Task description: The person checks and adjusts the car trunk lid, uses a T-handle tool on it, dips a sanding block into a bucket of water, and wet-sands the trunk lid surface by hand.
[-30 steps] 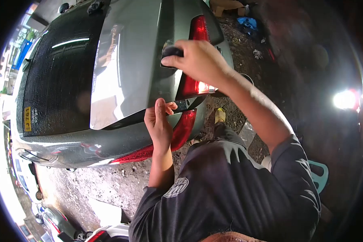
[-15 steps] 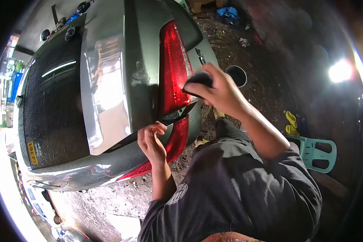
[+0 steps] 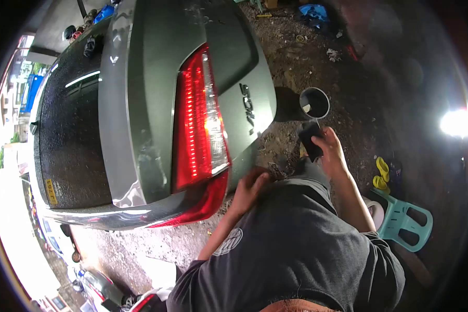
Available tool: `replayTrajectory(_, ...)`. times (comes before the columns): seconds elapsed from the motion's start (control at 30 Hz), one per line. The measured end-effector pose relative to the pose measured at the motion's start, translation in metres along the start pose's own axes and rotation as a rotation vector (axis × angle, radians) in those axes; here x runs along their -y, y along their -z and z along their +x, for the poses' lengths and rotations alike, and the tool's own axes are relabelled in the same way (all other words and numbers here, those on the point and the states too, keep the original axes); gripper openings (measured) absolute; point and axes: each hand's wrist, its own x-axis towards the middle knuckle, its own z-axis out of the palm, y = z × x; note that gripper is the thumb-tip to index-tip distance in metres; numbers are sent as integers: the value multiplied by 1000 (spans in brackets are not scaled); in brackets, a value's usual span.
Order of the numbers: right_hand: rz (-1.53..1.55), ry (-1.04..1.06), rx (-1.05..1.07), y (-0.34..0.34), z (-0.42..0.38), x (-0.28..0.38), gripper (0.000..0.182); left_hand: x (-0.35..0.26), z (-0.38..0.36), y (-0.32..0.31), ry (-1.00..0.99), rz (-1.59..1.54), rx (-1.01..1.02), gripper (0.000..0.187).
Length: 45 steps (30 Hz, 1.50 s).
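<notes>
Right hand — gripping pad (near bucket)

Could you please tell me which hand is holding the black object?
It is the right hand, near the round bucket: it grips the black object, while the left hand, near the red tail light, shows nothing in its grip.

Black block tilted in right-hand fingers, apart from the grey car

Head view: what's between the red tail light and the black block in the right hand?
Grey bodywork bearing dark lettering, then dirt ground, between tail light and black block in the right hand. Head view shows it.
</notes>
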Motion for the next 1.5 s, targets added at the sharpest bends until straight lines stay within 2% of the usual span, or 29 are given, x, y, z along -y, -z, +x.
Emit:
replayTrajectory(0.2,69,-128,-23,96,62,34,49,-9,74,-61,26,16,-101,24)
replayTrajectory(0.33,-70,-196,-93,168,100,39,45,-21,102,-97,131,12,-228,25)
replayTrajectory(0.4,-13,-216,-93,200,121,42,38,-16,113,-113,178,-80,-321,27)
replayTrajectory(0.43,22,-234,-103,210,130,45,35,-22,117,-119,271,-167,-358,31)
replayTrajectory(0.5,73,-235,-57,236,152,46,34,-30,125,-126,281,-166,-462,33)
replayTrajectory(0.6,109,-302,-66,218,159,99,37,-31,131,-129,287,-211,-556,36)
replayTrajectory(0.8,217,-263,-47,239,198,92,36,-43,136,-124,259,-235,-728,36)
replayTrajectory(0.87,263,-238,-33,236,203,99,33,-43,137,-117,299,-277,-784,42)
replayTrajectory(1.03,331,-229,40,233,210,107,30,-33,142,-107,311,-281,-780,41)
replayTrajectory(1.17,215,-251,59,224,211,106,37,-28,151,-103,402,-264,-720,44)
replayTrajectory(1.27,167,-255,120,202,201,104,44,-39,161,-110,324,-351,-789,46)
replayTrajectory(1.3,126,-242,139,195,201,99,46,-45,159,-109,366,-142,-724,47)
replayTrajectory(1.33,85,-229,160,191,205,94,48,-41,154,-107,280,31,-682,46)
replayTrajectory(1.4,-177,-14,297,200,223,49,53,-31,146,-101,107,373,-577,44)
replayTrajectory(1.43,-253,65,327,196,224,36,55,-44,148,-103,176,-3,-670,43)
replayTrajectory(1.47,-329,147,356,185,223,36,57,-52,147,-102,186,-75,-696,43)
replayTrajectory(1.5,-405,46,392,175,222,39,60,-60,144,-100,192,-148,-724,44)
